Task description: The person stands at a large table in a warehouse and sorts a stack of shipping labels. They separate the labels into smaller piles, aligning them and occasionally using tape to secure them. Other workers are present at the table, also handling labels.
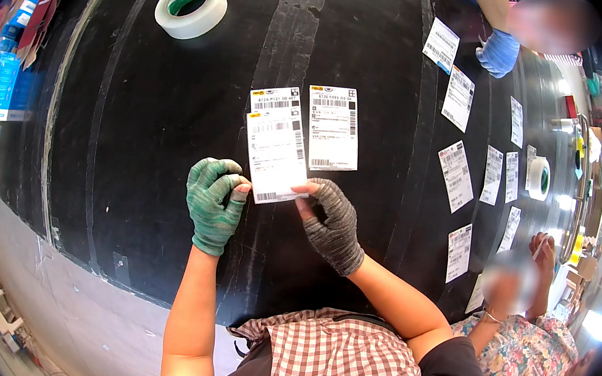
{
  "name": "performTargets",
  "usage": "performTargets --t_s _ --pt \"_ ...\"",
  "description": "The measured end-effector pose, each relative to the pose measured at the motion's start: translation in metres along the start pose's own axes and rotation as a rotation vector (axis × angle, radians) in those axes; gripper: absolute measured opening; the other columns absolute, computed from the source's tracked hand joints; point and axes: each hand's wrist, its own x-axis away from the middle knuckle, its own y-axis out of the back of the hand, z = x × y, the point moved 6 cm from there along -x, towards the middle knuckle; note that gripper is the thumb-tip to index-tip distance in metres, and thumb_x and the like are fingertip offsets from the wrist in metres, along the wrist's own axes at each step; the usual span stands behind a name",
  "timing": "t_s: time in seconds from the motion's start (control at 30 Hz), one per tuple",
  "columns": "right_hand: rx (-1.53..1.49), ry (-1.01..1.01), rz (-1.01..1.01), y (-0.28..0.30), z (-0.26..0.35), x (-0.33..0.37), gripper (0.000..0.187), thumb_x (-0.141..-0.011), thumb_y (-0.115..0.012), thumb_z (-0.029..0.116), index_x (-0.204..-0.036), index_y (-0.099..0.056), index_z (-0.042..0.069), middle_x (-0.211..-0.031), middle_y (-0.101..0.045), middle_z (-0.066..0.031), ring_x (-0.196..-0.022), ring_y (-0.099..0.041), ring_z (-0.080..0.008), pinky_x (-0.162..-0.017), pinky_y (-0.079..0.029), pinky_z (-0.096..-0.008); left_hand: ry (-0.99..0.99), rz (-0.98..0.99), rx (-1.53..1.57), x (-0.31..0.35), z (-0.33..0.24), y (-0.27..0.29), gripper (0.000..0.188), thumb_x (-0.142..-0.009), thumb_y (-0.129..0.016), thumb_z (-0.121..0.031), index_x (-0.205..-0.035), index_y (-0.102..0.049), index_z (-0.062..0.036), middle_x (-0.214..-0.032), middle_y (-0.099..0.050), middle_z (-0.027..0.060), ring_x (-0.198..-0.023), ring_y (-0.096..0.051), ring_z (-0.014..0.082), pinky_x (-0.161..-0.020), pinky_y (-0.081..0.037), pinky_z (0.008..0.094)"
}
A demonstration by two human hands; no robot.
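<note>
A white shipping label is held by its lower edges between my two hands. My left hand, in a green fingerless glove, has its fingers curled and its tips pinched at the label's lower left edge. At the lower right corner, the thumb and forefinger of my right hand, in a grey-brown fingerless glove, grip the same label. Its upper end overlaps another label lying on the black table. Just to the right lies a separate label, flat on the table.
A roll of clear tape lies at the far left, with blue boxes along the left edge. Several labels are spread on the right, near another tape roll. A co-worker's blue-gloved hand rests at the far right; another person is at near right.
</note>
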Motion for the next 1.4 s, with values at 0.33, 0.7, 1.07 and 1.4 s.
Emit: performTargets --t_s 0.33,0.7,1.07,1.4 --pt "-0.041 -0.128 -0.075 0.026 -0.022 0.007 0.022 -0.081 -0.065 -0.007 -0.099 -0.065 0.006 -0.093 -0.065 -0.0091 -0.082 -0.064 -0.0206 -0.074 -0.051 -0.029 0.087 0.098 -0.386 0.002 -0.001 -0.011 0.037 -0.075 -0.075 -0.031 -0.109 -0.072 -0.0186 -0.117 -0.059 0.0018 -0.11 -0.05 0.0251 -0.098 -0.038 0.0392" --pt "-0.048 -0.099 -0.1 0.029 -0.023 0.007 0.023 -0.08 -0.066 -0.007 -0.098 -0.065 0.007 -0.091 -0.065 -0.0091 -0.082 -0.064 -0.0205 -0.074 -0.051 -0.0293 -0.043 0.181 -0.452 0.003 -0.005 -0.019 0.038 -0.08 -0.066 -0.045 -0.115 -0.07 -0.0284 -0.126 -0.053 0.0043 -0.114 -0.046 0.0273 -0.099 -0.035 0.0425" --pt "-0.022 -0.083 -0.165 0.051 -0.033 0.014 0.021 -0.081 -0.065 -0.007 -0.097 -0.065 0.007 -0.094 -0.064 -0.0091 -0.081 -0.063 -0.0197 -0.074 -0.051 -0.0286 -0.034 0.194 -0.479 0.005 -0.004 -0.021 0.036 -0.084 -0.062 -0.049 -0.111 -0.071 -0.028 -0.127 -0.053 0.004 -0.116 -0.045 0.0269 -0.101 -0.033 0.0419" --pt "-0.023 -0.084 -0.209 0.063 -0.036 0.016 0.02 -0.083 -0.064 -0.007 -0.098 -0.065 0.007 -0.094 -0.063 -0.0077 -0.083 -0.062 -0.0166 -0.075 -0.049 -0.0259 -0.038 0.191 -0.488 0.004 -0.005 -0.021 0.036 -0.084 -0.062 -0.049 -0.111 -0.072 -0.027 -0.126 -0.054 0.005 -0.115 -0.046 0.0272 -0.1 -0.035 0.0418"
